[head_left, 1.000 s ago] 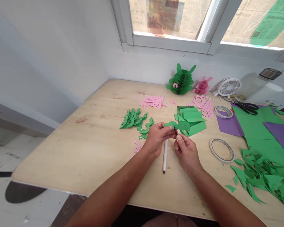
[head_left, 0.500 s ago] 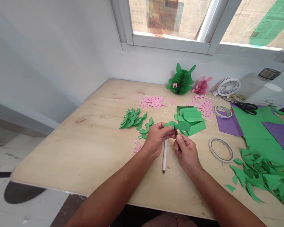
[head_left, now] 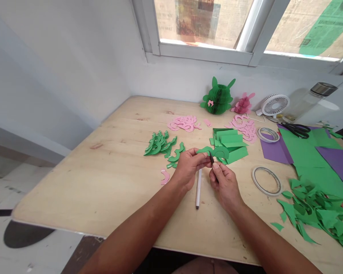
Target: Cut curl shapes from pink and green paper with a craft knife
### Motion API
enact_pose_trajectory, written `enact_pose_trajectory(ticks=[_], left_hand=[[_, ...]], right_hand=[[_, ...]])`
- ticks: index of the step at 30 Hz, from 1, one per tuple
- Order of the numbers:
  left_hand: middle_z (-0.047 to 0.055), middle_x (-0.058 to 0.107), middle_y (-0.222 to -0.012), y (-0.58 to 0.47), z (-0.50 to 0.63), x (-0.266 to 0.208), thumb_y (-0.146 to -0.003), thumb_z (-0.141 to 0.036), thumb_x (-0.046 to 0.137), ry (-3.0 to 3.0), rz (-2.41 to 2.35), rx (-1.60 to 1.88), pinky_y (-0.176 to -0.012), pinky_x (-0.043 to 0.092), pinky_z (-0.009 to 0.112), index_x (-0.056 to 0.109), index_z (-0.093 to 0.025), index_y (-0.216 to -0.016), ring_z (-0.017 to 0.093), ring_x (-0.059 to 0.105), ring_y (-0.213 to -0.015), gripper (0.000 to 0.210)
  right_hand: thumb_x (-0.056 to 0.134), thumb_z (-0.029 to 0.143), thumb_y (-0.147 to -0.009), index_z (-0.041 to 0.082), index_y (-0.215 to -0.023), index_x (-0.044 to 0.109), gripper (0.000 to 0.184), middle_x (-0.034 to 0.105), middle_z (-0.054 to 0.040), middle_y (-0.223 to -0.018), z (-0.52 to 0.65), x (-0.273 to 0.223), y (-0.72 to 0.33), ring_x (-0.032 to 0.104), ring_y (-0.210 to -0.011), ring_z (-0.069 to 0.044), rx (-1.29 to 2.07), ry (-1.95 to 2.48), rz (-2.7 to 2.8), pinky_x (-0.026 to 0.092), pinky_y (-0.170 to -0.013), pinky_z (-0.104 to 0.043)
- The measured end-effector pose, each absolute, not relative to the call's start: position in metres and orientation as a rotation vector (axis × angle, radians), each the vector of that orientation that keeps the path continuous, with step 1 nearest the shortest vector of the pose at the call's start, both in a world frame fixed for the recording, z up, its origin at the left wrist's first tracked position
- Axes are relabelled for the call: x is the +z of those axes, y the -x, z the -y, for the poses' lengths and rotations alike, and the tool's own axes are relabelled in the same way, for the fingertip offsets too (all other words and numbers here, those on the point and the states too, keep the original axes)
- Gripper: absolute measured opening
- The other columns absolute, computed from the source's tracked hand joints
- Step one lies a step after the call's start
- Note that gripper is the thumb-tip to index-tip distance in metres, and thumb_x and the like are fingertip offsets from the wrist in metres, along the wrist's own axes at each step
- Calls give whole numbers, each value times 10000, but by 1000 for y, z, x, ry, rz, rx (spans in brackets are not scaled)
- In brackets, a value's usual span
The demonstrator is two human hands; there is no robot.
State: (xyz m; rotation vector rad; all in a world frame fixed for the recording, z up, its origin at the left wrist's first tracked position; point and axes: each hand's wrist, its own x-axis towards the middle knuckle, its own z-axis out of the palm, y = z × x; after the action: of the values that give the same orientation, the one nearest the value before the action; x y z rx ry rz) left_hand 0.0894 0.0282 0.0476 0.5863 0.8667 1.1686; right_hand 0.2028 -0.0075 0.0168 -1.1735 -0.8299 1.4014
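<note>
Taking directions from the strip, green cutouts (head_left: 160, 145) lie heaped at 9 o'clock, a pink arc (head_left: 165, 177) at 8 and a pink pile (head_left: 184, 123) at 10. The left hand (head_left: 188, 164) pinches the green strip (head_left: 221, 153) over the table (head_left: 117, 182); the strip's long axis runs nearly 9 to 3, its narrow wavy end toward 9, its broad rounded end, marked with a drawn curve, toward 3. At 7 a pen (head_left: 198, 190) lies roughly 12 to 6, dark end at 6. The right hand (head_left: 224, 183) closes around a dark tool (head_left: 212, 159), mostly hidden, its tip angled toward 11 against the strip. Folded sheets (head_left: 231, 142) lie just beyond at 2, a tape ring (head_left: 254, 179) and farther scraps (head_left: 311, 207) at 4.
</note>
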Motion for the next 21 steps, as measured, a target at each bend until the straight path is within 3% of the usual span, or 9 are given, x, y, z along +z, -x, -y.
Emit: enact_pose_trajectory(ticks=[21], left_hand=[[44, 697, -673, -88, -28, 50, -616, -232, 742, -607, -883, 1170, -728, 526, 300, 570, -145, -679, 148, 661, -616, 202]], right_hand=[[683, 580, -746, 170, -852, 629, 427, 420, 70, -516, 8, 15, -203, 281, -446, -69, 1376, 1163, 862, 178, -397, -208]])
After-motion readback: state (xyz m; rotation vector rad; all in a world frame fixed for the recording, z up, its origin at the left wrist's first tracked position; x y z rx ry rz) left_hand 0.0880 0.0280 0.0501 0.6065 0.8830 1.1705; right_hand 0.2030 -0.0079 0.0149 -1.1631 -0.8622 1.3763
